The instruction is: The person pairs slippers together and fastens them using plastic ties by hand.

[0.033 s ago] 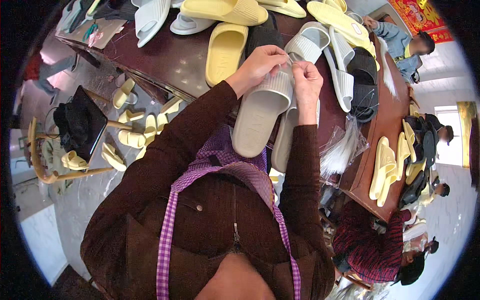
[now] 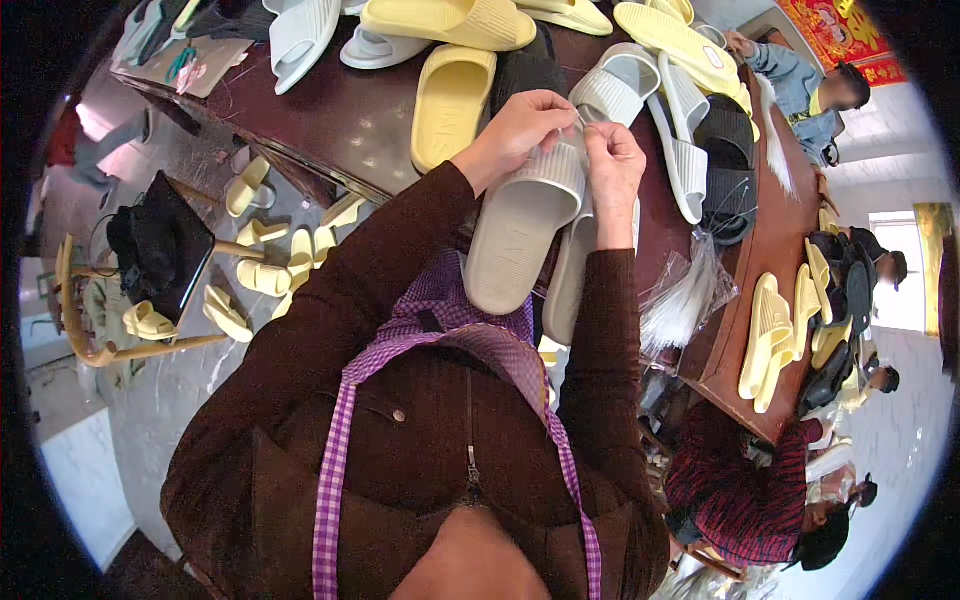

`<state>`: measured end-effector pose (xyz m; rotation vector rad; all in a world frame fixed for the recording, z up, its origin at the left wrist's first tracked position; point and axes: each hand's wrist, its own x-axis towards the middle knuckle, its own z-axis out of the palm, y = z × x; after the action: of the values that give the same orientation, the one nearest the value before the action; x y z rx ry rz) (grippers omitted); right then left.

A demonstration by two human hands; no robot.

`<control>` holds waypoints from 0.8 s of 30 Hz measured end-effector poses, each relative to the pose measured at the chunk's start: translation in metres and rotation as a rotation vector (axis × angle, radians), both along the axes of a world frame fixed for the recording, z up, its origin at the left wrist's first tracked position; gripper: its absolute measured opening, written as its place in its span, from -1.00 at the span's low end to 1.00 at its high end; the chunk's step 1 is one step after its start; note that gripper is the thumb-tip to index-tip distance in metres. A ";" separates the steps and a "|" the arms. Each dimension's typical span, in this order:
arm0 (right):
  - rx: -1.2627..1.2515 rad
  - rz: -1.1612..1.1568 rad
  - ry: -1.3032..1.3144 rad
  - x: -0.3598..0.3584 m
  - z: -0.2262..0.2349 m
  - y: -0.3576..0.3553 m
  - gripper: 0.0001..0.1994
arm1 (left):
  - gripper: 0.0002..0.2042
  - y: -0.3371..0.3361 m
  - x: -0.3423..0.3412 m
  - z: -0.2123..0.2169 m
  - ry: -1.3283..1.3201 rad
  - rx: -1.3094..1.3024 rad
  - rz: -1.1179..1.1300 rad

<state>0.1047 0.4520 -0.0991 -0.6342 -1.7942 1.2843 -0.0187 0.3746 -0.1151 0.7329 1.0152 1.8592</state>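
Note:
A pair of grey slide slippers (image 2: 513, 245) hangs over the near table edge, soles toward me and ribbed straps upward. My left hand (image 2: 520, 130) is closed in a pinch just above the strap of the left slipper. Close beside it, my right hand (image 2: 612, 165) pinches too, fingertips almost meeting the left ones. Between them shows a thin pale strand (image 2: 580, 120), partly hidden by the fingers. The second grey slipper (image 2: 568, 285) is largely covered by my right hand and forearm. To the right lies a clear bag of thin white strands (image 2: 690, 300).
Yellow slippers (image 2: 452, 105), light grey slippers (image 2: 302, 40) and black slippers (image 2: 728, 160) crowd the dark red table (image 2: 330, 125). Green-handled pliers (image 2: 183, 62) lie at its far left. A wooden chair (image 2: 85, 340) and several yellow slippers stand on the left floor. Other people sit along the right.
My hands and the grey slippers hold the same position. At the far left, the legs of a person in the background have shifted slightly.

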 end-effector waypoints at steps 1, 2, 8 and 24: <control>0.007 -0.004 -0.004 0.000 0.000 0.000 -0.98 | -0.90 0.000 0.001 0.001 0.003 -0.003 0.013; 0.006 -0.003 -0.004 0.000 0.000 0.000 -0.98 | -0.90 0.000 0.002 0.001 0.006 -0.006 0.026; 0.037 -0.009 -0.019 0.000 -0.004 0.002 -0.97 | -0.90 -0.001 0.003 0.001 0.019 -0.031 0.012; 0.845 -0.190 -0.202 0.034 0.035 0.002 -0.85 | -0.85 -0.020 0.003 0.005 0.221 -0.046 0.105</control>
<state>0.1385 0.4538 -0.0644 -0.4326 -2.1478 0.2640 -0.0159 0.3541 -0.1104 0.8871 1.2539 1.8667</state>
